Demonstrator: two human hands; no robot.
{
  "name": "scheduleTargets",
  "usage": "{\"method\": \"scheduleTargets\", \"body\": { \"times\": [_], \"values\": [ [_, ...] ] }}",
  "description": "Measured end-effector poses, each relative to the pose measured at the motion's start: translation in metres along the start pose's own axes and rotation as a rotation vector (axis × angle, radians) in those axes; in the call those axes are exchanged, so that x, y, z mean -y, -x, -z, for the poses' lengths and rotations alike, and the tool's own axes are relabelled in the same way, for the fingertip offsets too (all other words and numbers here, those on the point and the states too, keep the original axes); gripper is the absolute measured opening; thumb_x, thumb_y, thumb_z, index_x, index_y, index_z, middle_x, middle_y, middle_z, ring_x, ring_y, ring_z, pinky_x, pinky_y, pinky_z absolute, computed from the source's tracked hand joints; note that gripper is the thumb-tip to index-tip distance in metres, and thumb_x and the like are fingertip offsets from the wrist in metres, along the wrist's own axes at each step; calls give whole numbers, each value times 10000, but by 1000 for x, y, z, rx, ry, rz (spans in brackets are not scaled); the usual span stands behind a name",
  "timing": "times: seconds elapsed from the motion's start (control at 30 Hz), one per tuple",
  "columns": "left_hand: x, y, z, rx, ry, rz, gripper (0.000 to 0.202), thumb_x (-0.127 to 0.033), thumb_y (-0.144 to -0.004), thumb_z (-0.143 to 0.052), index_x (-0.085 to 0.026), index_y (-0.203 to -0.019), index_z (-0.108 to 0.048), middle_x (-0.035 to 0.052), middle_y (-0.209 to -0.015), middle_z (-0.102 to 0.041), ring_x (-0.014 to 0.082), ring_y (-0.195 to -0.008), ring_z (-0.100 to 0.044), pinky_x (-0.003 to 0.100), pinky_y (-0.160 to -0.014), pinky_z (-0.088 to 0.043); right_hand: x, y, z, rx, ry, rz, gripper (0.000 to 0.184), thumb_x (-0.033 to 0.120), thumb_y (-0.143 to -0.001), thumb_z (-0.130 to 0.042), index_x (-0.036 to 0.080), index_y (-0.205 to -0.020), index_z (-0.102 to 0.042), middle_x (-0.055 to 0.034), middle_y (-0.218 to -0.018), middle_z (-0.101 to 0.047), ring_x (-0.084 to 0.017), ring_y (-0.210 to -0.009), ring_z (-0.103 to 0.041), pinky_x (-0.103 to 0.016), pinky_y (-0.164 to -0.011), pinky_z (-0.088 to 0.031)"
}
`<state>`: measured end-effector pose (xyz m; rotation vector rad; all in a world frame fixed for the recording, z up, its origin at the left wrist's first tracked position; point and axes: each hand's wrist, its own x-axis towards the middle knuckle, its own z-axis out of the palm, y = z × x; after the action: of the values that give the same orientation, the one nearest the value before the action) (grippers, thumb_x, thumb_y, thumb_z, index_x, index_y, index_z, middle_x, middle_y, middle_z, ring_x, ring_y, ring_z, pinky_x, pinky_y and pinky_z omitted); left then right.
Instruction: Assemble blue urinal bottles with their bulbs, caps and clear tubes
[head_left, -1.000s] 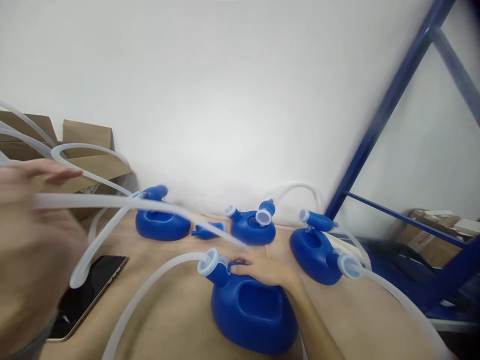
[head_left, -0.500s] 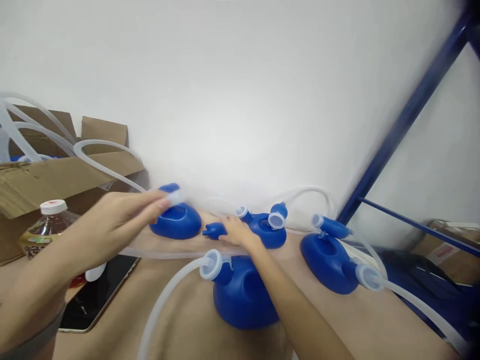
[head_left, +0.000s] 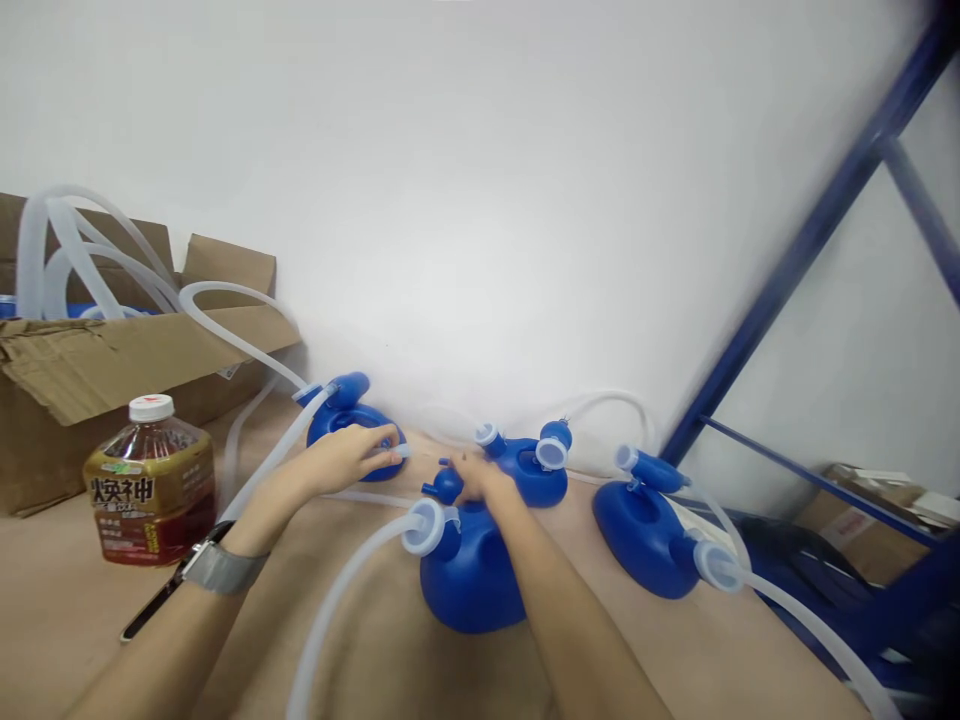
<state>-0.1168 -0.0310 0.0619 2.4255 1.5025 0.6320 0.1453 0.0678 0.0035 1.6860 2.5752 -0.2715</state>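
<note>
Several blue plastic jugs with translucent tubes stand on a wooden table [head_left: 67, 610]. My left hand [head_left: 346, 459] pinches the end of a white tube [head_left: 403, 451] in front of the far left jug [head_left: 352, 412]. My right hand [head_left: 474, 477] is closed on a small blue connector [head_left: 442, 486], just above the nearest jug [head_left: 469, 575], which has a tube [head_left: 337, 600] fitted on its white-rimmed neck. Two more jugs [head_left: 536, 465] [head_left: 645, 530] stand behind and to the right.
A brown drink bottle [head_left: 150, 480] stands at the left, with a phone edge [head_left: 146, 612] behind my wrist. An open cardboard box [head_left: 90, 370] full of tubes sits at the far left. A blue metal rack [head_left: 810, 240] rises at the right.
My left hand carried the tube end forward and down toward the table's middle. My right hand left the near jug, reached to the small blue connector and drew it back above that jug.
</note>
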Motion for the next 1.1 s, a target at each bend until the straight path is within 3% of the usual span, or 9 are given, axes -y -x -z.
{"method": "scheduleTargets", "body": {
  "times": [0.07, 0.23, 0.33, 0.4, 0.5, 0.63, 0.77, 0.93, 1.1],
  "values": [
    [2, -2, -7, -4, -7, -17, 433, -566, -994, -447, -234, -1072, -715, 81, -953, -779, 290, -884, -726, 338, -770, -501, 6, 7, 6, -103, -42, 48, 836, 334, -689, -945, 257, -1431, -568, -147, -1470, -528, -365, -1352, -550, -496, -1107, -460],
    [-2, 4, -1, -86, -47, -26, 458, -550, -1026, -417, -233, -1171, -715, 116, -1125, -769, 324, -1040, -711, 378, -862, -506, 20, 50, 22, -531, -174, 161, 768, 456, -962, -689, 308, -1604, -295, -130, -1653, -236, -276, -1537, -323, -441, -1245, -337],
    [-21, 13, 11, -125, -40, -70, 494, -577, -1039, -405, -251, -1252, -709, 93, -1174, -774, 299, -1071, -712, 366, -923, -502, 17, 90, 29, -850, -272, 255, 678, 431, -928, -738, 359, -1536, -446, -103, -1597, -302, -316, -1481, -402, -508, -1230, -387],
    [-38, 18, 16, -163, -36, -106, 507, -585, -1042, -406, -266, -1307, -697, 71, -1196, -781, 284, -1075, -718, 348, -935, -501, 12, 114, 34, -958, -247, 329, 605, 375, -926, -745, 384, -1490, -526, -93, -1550, -345, -333, -1447, -443, -550, -1215, -412],
    [-62, 25, 17, -201, -68, -142, 519, -593, -1044, -396, -287, -1336, -696, 50, -1213, -786, 286, -1055, -732, 348, -900, -507, 4, 143, 42, -1028, -138, 384, 571, 317, -944, -717, 417, -1481, -548, -94, -1512, -345, -353, -1436, -448, -568, -1168, -474],
    [-77, 31, 18, -192, -81, -144, 528, -613, -1024, -387, -332, -1333, -710, 36, -1185, -798, 294, -996, -741, 366, -857, -518, -5, 161, 49, -1113, -31, 325, 587, 307, -947, -710, 466, -1486, -540, -98, -1467, -337, -382, -1386, -485, -594, -1092, -540],
    [-81, 33, 15, -169, -69, -117, 552, -663, -990, -398, -363, -1307, -737, 24, -1198, -794, 310, -1007, -736, 396, -894, -533, -8, 165, 52, -1166, 39, 335, 598, 284, -934, -727, 449, -1484, -560, -103, -1420, -344, -376, -1334, -500, -596, -1089, -532],
    [-82, 32, 6, -221, -92, -149, 563, -657, -1009, -382, -341, -1291, -753, 39, -1129, -807, 301, -900, -749, 396, -857, -553, -2, 171, 52, -1196, 163, 510, 663, 169, -945, -685, 494, -1498, -519, -79, -1297, -389, -311, -1261, -520, -625, -1160, -466],
    [-79, 39, 12, -301, -131, -260, 426, -511, -1067, -416, -352, -1313, -726, -5, -1156, -805, 244, -938, -757, 320, -835, -546, -2, 175, 56, -1261, 244, 526, 561, 148, -937, -701, 401, -1428, -604, -88, -1258, -404, -303, -1215, -523, -559, -1064, -561]
  ]
}}
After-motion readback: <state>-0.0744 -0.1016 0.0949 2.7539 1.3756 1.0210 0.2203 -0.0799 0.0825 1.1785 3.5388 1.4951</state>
